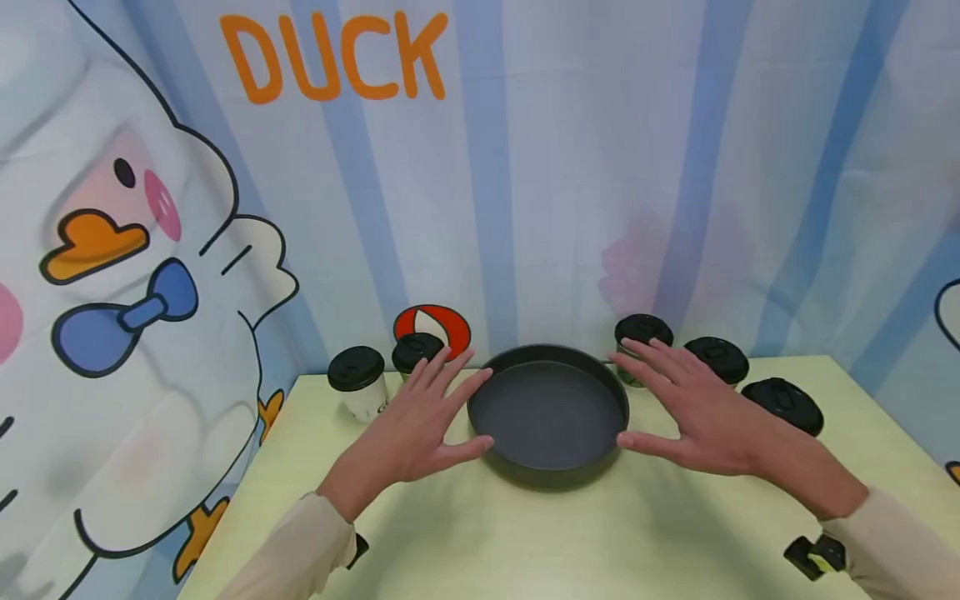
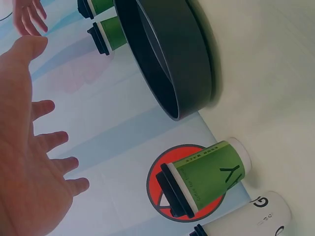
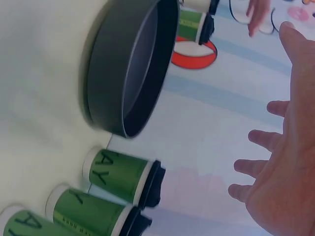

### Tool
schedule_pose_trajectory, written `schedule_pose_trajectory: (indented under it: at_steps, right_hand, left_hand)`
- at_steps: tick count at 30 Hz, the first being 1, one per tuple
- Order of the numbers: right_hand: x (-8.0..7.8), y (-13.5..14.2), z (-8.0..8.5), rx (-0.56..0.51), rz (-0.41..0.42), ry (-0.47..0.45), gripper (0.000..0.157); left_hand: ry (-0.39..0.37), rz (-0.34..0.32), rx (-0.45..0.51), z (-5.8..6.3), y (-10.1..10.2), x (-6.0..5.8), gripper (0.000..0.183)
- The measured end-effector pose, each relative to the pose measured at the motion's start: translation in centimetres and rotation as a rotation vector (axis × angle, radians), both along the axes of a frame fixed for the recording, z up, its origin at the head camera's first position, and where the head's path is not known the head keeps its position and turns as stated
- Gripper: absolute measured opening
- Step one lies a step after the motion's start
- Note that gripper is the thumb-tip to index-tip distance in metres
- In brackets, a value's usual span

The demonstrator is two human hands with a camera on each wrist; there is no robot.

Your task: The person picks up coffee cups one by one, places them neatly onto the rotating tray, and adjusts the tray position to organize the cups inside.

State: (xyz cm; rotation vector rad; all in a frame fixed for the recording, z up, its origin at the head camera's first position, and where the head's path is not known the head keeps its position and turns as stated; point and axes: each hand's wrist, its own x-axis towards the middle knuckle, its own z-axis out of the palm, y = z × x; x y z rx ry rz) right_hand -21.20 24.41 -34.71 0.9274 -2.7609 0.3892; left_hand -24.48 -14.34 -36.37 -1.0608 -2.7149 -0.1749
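Note:
A round dark grey baking pan [image 1: 550,417] sits on the table near its back edge. My left hand [image 1: 420,425] hovers by the pan's left side, fingers spread and nothing in them. On the opposite side my right hand [image 1: 705,408] is held the same way, fingers apart and empty. Both wrist views show the hands above the pan's rim with a gap to it; the left palm [image 2: 34,162] and right palm [image 3: 290,172] face inward. Behind the left hand stands a green paper cup [image 2: 209,172] with a black lid; a similar green cup [image 3: 120,174] is behind the right hand.
A white lidded cup [image 1: 360,383] stands at the back left of the pale yellow table [image 1: 540,542]. Two more black-lidded cups, one back [image 1: 717,358] and one nearer [image 1: 783,404], are at the right, partly behind my right arm. A duck-print curtain [image 1: 570,167] hangs behind.

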Motion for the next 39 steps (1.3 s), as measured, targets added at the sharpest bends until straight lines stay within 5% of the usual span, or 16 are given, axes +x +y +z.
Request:
schedule_pose_trajectory:
  at_steps: [8,13,23,29,39]
  right_hand:
    - [0.5,2.3,0.0,-0.026,-0.031,0.018,0.088]
    - [0.7,3.9,0.0,-0.052,-0.068,0.037,0.089]
    - [0.5,9.4,-1.0,-0.173,-0.229,0.026,0.091]
    - [0.3,12.4,-3.1,-0.252,-0.301,-0.029,0.094]
    - [0.5,15.0,-7.8,-0.416,-0.456,-0.065,0.096]
  left_hand:
    - [0.014,-0.002,0.013,-0.5,0.0,-0.1,0.081]
    - [-0.047,0.002,0.101,-1.0,-0.2,-0.3,0.08]
    - [-0.288,0.038,0.393,-3.3,-0.8,-1.4,0.076]
    - [-0.429,0.078,0.62,-4.9,-0.6,-2.5,0.069]
    - [-0.688,0.257,1.015,-8.4,0.0,-3.4,0.055]
